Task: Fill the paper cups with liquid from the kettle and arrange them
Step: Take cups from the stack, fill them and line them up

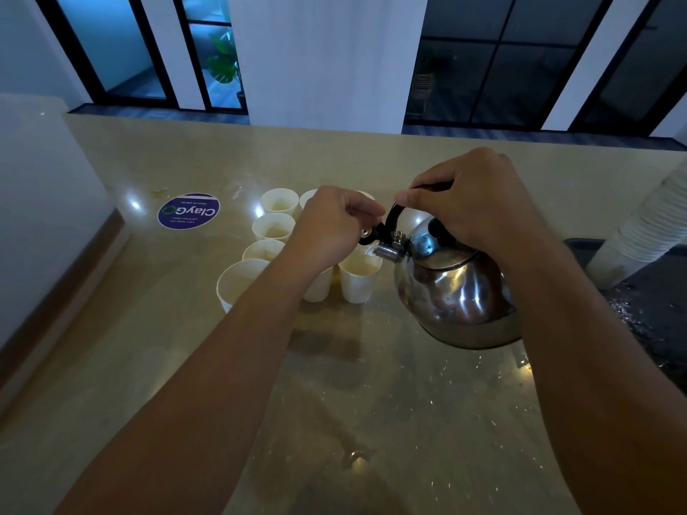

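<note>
I see most paper cups (274,226) filled; my right hand (479,202) grips the kettle (457,291) handle, left hand (334,221) pinches the spout cap, pouring into a near cup (358,278).

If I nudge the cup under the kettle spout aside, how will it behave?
The paper cup looks thin-walled, so it would likely dent if squeezed. It holds liquid near the rim, so a quick push may slosh. It narrows toward its base and stands close to a neighbouring cup, so it could tip or bump.

Left hand (336,224) hides two cups — stack (647,232) cut off at rt edge.
</note>
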A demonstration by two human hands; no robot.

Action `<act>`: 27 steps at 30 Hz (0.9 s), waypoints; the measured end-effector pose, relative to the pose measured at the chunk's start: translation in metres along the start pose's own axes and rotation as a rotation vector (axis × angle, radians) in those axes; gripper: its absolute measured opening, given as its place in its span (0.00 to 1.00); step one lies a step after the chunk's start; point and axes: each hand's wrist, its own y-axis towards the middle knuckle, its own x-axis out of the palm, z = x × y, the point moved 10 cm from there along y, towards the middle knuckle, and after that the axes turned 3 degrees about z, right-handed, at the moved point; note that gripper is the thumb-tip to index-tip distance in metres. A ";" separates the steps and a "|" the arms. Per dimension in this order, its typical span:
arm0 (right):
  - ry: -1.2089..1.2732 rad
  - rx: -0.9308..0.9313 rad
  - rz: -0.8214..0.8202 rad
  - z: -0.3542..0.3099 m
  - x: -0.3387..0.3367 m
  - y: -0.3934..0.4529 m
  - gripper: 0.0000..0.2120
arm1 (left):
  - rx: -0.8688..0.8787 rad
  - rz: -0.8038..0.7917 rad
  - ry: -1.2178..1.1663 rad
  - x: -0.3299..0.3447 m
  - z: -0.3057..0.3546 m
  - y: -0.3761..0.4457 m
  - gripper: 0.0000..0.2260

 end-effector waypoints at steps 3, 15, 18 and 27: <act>0.007 0.004 0.000 0.000 -0.001 -0.001 0.12 | 0.006 -0.007 -0.009 0.002 -0.001 0.001 0.20; 0.338 0.248 0.286 0.062 -0.016 -0.036 0.04 | 0.062 -0.059 -0.110 0.030 0.013 -0.003 0.20; 0.402 0.313 0.404 0.081 -0.015 -0.053 0.07 | 0.097 -0.064 -0.083 0.048 0.018 -0.003 0.20; 0.414 0.448 0.542 0.124 -0.002 -0.090 0.06 | 0.104 -0.138 -0.007 0.104 0.020 -0.011 0.18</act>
